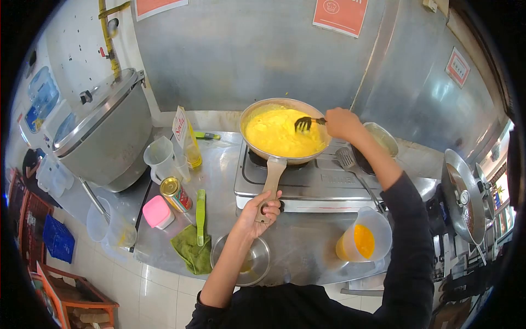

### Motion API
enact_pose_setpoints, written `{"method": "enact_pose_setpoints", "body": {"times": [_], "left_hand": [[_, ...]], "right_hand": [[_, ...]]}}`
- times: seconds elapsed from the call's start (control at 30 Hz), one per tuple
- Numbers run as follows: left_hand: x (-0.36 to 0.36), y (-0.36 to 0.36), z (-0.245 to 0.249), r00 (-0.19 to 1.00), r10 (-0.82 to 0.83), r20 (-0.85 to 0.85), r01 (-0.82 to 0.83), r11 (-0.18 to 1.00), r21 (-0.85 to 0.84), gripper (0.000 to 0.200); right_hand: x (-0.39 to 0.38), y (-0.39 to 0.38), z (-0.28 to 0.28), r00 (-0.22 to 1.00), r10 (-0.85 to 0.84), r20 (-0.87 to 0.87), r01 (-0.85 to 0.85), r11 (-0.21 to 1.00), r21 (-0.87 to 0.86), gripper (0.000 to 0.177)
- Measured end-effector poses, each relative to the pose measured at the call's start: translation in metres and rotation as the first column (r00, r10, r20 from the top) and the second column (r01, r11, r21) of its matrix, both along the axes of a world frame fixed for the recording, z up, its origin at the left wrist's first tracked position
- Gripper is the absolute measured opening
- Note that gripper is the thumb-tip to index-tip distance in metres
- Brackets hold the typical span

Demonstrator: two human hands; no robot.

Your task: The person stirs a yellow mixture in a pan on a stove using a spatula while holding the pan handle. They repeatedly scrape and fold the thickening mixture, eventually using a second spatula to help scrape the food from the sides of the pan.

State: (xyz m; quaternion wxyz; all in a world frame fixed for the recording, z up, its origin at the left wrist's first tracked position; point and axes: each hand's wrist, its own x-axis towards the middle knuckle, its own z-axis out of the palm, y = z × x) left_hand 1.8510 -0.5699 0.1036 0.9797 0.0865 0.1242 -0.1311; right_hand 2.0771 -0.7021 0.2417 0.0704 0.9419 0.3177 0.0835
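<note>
My left hand (261, 210) is wrapped round the beige handle (274, 178) of a frying pan (247, 104) over the gas stove (307, 192). Soft yellow scrambled egg (279, 134) covers the pan's bottom. Closed round a black slotted spatula (303, 125), my right hand (344, 124) is at the pan's right rim, with the tool's head in the egg. To the right of the handle, a clear jug (382, 233) holds orange-yellow beaten egg (363, 241). Below my left wrist is a metal bowl (257, 260), partly hidden by my forearm.
A metal turner (350, 164) leans across the stove beside another pan (382, 137). At left are an oil pouch (189, 142), a can (174, 193), a pink-lidded tub (158, 213), a green cloth (193, 249) and a large grey cooker (112, 137). A wok (459, 192) stands far right.
</note>
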Motion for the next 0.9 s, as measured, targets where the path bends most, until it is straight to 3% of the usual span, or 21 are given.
{"method": "enact_pose_setpoints", "body": {"times": [0.17, 0.23, 0.33, 0.5, 0.53, 0.6, 0.7, 0.8, 0.9], "left_hand": [[-0.007, 0.000, -0.004, 0.998, -0.030, 0.054, 0.032, 0.998, -0.049, 0.027], [-0.007, 0.000, -0.007, 0.997, -0.047, 0.064, 0.050, 0.997, -0.058, 0.026], [-0.005, -0.002, -0.009, 0.991, -0.048, 0.128, 0.060, 0.994, -0.092, 0.026], [-0.006, -0.012, -0.007, 0.997, -0.055, 0.052, 0.058, 0.997, -0.047, 0.025], [-0.007, -0.013, -0.008, 0.997, -0.056, 0.050, 0.059, 0.997, -0.050, 0.025], [-0.006, -0.013, -0.008, 0.996, -0.064, 0.057, 0.066, 0.998, -0.021, 0.026], [-0.007, -0.011, -0.007, 0.995, -0.093, 0.046, 0.092, 0.995, 0.036, 0.026], [-0.007, -0.010, -0.007, 0.994, -0.104, 0.034, 0.102, 0.993, 0.054, 0.027], [-0.007, -0.010, -0.005, 0.994, -0.105, 0.007, 0.104, 0.991, 0.087, 0.027]], "right_hand": [[0.030, 0.016, -0.021, 0.988, 0.106, 0.112, -0.108, 0.994, 0.018, 0.022], [0.025, 0.004, -0.010, 0.975, 0.195, 0.110, -0.207, 0.972, 0.111, 0.026], [0.014, -0.020, 0.020, 0.962, 0.224, 0.154, -0.239, 0.967, 0.089, 0.028], [-0.032, -0.070, 0.083, 0.978, 0.187, -0.093, -0.191, 0.981, -0.037, 0.026], [-0.032, -0.074, 0.079, 0.978, 0.186, -0.095, -0.190, 0.981, -0.039, 0.026], [-0.030, -0.080, 0.066, 0.908, 0.304, -0.289, -0.317, 0.949, 0.003, 0.027], [-0.038, -0.067, 0.040, 0.890, 0.345, -0.298, -0.332, 0.938, 0.096, 0.031], [-0.036, -0.045, 0.014, 0.870, 0.468, -0.157, -0.442, 0.880, 0.173, 0.033], [-0.044, -0.008, -0.001, 0.899, 0.420, -0.126, -0.394, 0.899, 0.189, 0.025]]}}
